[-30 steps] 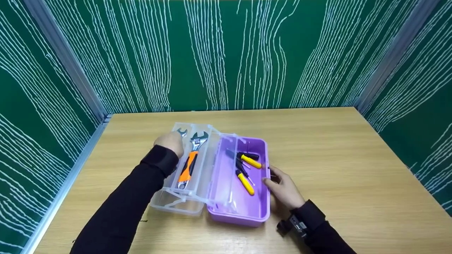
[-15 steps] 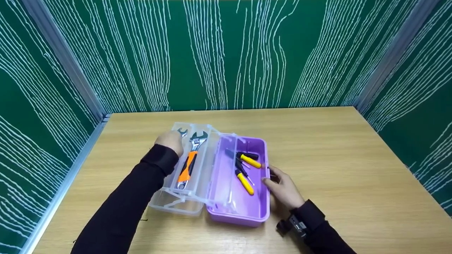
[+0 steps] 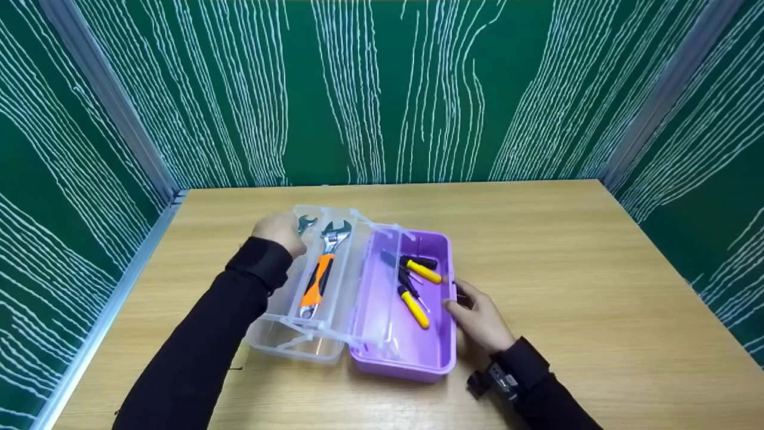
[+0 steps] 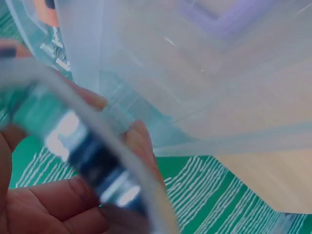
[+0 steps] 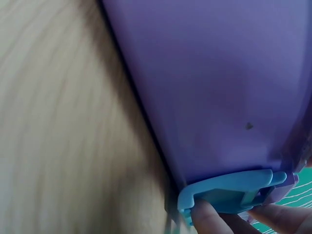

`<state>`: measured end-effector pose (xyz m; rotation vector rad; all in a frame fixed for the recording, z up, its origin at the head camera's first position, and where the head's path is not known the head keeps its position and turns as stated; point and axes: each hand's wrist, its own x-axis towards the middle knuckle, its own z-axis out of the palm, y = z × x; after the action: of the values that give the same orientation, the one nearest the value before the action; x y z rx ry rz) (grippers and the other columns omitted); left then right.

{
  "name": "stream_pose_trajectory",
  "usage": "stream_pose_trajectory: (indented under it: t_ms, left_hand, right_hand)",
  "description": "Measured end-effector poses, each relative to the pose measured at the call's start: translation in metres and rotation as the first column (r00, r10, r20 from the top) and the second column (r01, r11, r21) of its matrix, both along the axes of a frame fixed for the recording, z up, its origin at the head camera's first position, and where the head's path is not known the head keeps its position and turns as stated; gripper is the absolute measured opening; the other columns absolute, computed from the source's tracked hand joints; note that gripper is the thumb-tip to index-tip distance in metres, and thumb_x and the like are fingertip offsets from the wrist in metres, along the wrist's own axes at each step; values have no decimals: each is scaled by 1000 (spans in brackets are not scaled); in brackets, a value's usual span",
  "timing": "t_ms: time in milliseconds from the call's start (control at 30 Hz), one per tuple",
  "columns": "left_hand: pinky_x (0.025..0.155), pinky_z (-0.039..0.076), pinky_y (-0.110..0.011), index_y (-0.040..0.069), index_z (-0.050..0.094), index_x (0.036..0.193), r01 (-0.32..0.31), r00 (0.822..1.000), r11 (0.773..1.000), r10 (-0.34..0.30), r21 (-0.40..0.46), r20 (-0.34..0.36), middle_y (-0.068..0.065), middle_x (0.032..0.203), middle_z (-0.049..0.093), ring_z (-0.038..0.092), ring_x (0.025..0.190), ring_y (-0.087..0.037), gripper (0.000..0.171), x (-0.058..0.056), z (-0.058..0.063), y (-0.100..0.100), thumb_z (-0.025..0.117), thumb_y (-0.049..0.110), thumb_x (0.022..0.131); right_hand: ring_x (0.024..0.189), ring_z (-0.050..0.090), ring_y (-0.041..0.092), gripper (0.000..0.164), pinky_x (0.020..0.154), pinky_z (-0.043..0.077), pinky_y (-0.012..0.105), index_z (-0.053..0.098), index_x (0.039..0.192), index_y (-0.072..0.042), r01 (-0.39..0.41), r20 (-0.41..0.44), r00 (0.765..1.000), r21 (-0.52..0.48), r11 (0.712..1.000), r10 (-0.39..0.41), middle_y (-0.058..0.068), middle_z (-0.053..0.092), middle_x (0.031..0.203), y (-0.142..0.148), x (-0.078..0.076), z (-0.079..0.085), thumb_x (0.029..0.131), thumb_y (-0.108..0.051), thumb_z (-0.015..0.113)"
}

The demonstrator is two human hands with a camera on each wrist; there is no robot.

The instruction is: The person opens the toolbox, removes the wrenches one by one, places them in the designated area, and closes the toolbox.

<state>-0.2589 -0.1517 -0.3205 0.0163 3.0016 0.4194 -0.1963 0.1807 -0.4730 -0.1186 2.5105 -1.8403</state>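
Note:
An open purple toolbox (image 3: 412, 352) stands on the table, its clear lid folded out to the left with a clear tray (image 3: 341, 286) above it. In the tray lies an adjustable wrench (image 3: 321, 278) with an orange and black handle. My left hand (image 3: 279, 232) grips an open-ended wrench (image 3: 306, 223) at the tray's far left; its blurred, shiny other end crosses the left wrist view. At the box's right wall, my right hand (image 3: 482, 319) holds the rim, with fingertips in the turquoise latch (image 5: 234, 183). Yellow-handled (image 3: 415, 307) and black-handled tools lie inside the box.
The wooden table (image 3: 567, 269) extends on both sides of the toolbox. Green panels with white wavy lines (image 3: 418, 89) stand behind it and at both sides, joined by metal posts (image 3: 662, 89).
My left hand has shifted slightly left and away, and the open-ended wrench has turned and moved a little with it. My right hand stays at the box's rim.

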Motion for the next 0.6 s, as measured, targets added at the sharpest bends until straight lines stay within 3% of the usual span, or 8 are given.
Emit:
stream_pose_trajectory:
  t_ms: [167, 333, 433, 600]
  left_hand:
    - [58, 33, -28, 1, 63, 81, -28, 999, 1000, 27, 14, 22, -2, 68, 39, 46, 66, -22, 16, 2, 6, -6, 70, 15, 84]
    - [56, 33, -29, 9, 48, 62, -20, 1000, 999, 20, 31, -22, 1, 62, 34, 44, 61, -20, 32, 5, 13, -10, 71, 17, 83]
    - [58, 36, -29, 6, 52, 65, -20, 999, 998, 22, 59, -30, 0, 63, 38, 48, 64, -22, 28, 8, 17, -11, 69, 15, 85]
    - [63, 40, -31, -4, 64, 91, -9, 1000, 998, 10, 63, -19, -8, 79, 54, 53, 73, -25, 14, 12, 16, -11, 59, 9, 89]
  right_hand:
    - [119, 60, 32, 55, 94, 51, 24, 44, 144, 3, 2, 8, 1000, -4, 1000, -1, 25, 60, 131, -1, -1, -1, 93, -8, 61]
    - [120, 59, 33, 55, 100, 51, 34, 44, 144, 2, 2, 22, 1000, -12, 1000, -1, 25, 59, 132, -1, -1, 0, 93, -8, 61]
    - [121, 59, 34, 55, 99, 51, 34, 43, 144, 3, -2, 17, 1000, -13, 1000, 2, 26, 58, 132, 0, -1, 0, 93, -8, 61]
    - [117, 60, 34, 53, 91, 52, 22, 45, 143, 4, -4, 3, 1000, -36, 999, 4, 26, 60, 129, -1, -1, -1, 93, -5, 61]
